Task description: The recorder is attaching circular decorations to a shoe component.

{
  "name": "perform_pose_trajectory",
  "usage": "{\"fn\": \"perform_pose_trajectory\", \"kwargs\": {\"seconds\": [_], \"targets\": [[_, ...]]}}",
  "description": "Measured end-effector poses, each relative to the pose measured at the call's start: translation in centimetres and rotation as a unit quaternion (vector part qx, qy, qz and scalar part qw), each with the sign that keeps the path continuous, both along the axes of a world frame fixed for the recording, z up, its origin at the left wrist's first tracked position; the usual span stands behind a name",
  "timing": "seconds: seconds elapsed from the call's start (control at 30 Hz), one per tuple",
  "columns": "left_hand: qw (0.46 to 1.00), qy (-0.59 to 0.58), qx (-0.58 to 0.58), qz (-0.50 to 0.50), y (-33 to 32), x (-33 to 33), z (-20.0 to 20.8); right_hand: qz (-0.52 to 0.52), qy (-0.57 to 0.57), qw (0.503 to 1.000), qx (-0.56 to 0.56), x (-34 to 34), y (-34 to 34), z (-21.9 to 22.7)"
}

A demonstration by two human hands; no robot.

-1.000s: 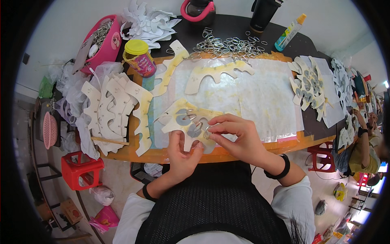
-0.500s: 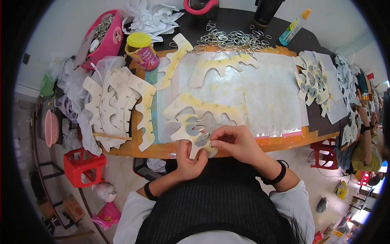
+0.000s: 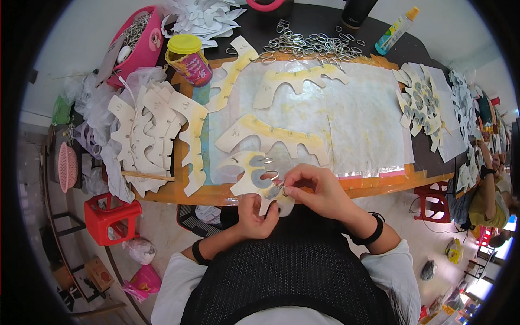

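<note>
At the table's near edge, my left hand point(image 3: 258, 221) is closed on the lower part of a cream cut-out piece point(image 3: 245, 187) with scalloped edges and grey patches. Metal rings point(image 3: 273, 175) sit along the piece's right side. The fingers of my right hand point(image 3: 320, 190) pinch together at that side, by a ring; what lies between the fingertips is partly hidden. Just beyond, a yellow-smeared cut-out strip point(image 3: 260, 132) lies flat on the white sheet point(image 3: 368, 124). Another strip point(image 3: 295, 81) lies farther back.
Loose metal rings point(image 3: 311, 46) are heaped at the back. A yellow-lidded tub point(image 3: 189, 62), a pink basket point(image 3: 130, 51) and stacked cut-outs point(image 3: 146, 130) stand left. Finished-looking cut-outs point(image 3: 417, 103) lie right, near a spray bottle point(image 3: 397, 31). A red stool point(image 3: 112, 219) stands lower left.
The held cut-out piece and both hands have shifted slightly right and tilted a little. My grip looks the same. The whole table view has moved slightly upward.
</note>
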State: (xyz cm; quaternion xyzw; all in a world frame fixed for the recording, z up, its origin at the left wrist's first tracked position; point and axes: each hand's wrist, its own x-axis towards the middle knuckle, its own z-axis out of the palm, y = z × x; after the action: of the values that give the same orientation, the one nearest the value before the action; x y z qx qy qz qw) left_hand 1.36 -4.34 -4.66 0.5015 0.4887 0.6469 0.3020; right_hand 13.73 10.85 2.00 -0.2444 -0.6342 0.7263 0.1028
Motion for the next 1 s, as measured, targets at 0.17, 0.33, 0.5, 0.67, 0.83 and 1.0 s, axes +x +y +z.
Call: {"fn": "perform_pose_trajectory", "kwargs": {"seconds": [0.17,0.33,0.5,0.67,0.83,1.0], "targets": [[0.971,-0.214,0.023,0.104,0.5,1.2,1.5,-0.021,-0.005,0.956,0.291,-0.2,0.6,1.6],[0.922,0.134,0.095,0.351,-0.1,-1.3,2.0,-0.024,-0.021,0.882,0.470,0.3,1.0,-0.4],[0.898,0.418,-0.021,0.136,3.0,-1.9,5.7,-0.041,-0.014,0.869,0.493,0.4,0.6,-1.1],[0.950,0.302,-0.076,-0.003,5.6,-2.4,3.5,-0.051,0.010,0.885,0.463,0.7,0.2,-1.9],[0.936,0.330,-0.125,-0.002,5.5,-2.8,4.3,-0.037,0.040,0.892,0.449,1.3,-0.2,-1.9],[0.918,0.386,-0.093,0.011,4.9,-2.9,3.9,-0.007,0.036,0.918,0.395,1.9,0.2,-0.4]]}}
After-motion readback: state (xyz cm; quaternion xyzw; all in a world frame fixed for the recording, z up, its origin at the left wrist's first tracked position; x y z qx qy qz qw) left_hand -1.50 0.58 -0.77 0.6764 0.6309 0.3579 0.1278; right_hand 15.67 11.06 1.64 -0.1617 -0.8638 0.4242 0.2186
